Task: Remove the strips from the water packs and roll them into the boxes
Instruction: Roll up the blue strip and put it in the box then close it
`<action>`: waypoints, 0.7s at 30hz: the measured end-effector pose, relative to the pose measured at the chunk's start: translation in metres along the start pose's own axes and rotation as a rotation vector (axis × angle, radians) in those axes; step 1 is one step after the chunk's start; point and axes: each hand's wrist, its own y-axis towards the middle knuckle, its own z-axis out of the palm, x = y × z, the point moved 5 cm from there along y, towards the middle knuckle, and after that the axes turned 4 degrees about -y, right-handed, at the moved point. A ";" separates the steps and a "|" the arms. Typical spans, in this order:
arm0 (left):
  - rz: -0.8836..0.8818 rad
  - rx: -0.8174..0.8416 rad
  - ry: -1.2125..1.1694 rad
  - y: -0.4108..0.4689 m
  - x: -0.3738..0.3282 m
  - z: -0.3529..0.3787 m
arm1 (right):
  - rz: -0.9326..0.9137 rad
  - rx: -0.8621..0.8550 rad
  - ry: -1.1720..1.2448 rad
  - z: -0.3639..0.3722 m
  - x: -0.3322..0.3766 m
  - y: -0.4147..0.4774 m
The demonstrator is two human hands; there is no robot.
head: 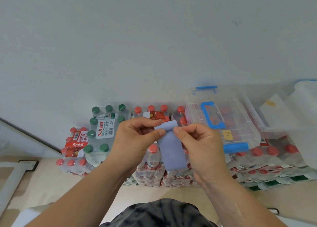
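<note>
A light blue strip (171, 147) hangs in front of me, its top end curled over into the start of a roll. My left hand (137, 137) pinches the curled top from the left. My right hand (197, 141) pinches it from the right with thumb and forefinger. Below and behind the strip lie shrink-wrapped water packs with red caps (152, 165), stacked against the wall. To the right, on top of the packs, rests a clear plastic box (240, 123) with a blue handle and blue latches, its lid on.
A green-capped water pack (103, 132) lies at the left beside more red-capped packs (73, 151). A second clear box (281, 113) sits at the far right. A white wall rises behind the packs. Pale floor lies in front, near my knees.
</note>
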 end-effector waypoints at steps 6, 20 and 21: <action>0.002 0.029 0.012 0.000 0.004 0.002 | 0.006 -0.044 0.065 -0.003 0.006 0.002; -0.021 0.031 0.024 0.001 0.006 0.003 | -0.087 0.004 0.110 -0.001 0.003 0.003; -0.020 0.035 0.029 0.001 0.006 0.004 | -0.093 0.008 0.098 -0.001 0.002 0.003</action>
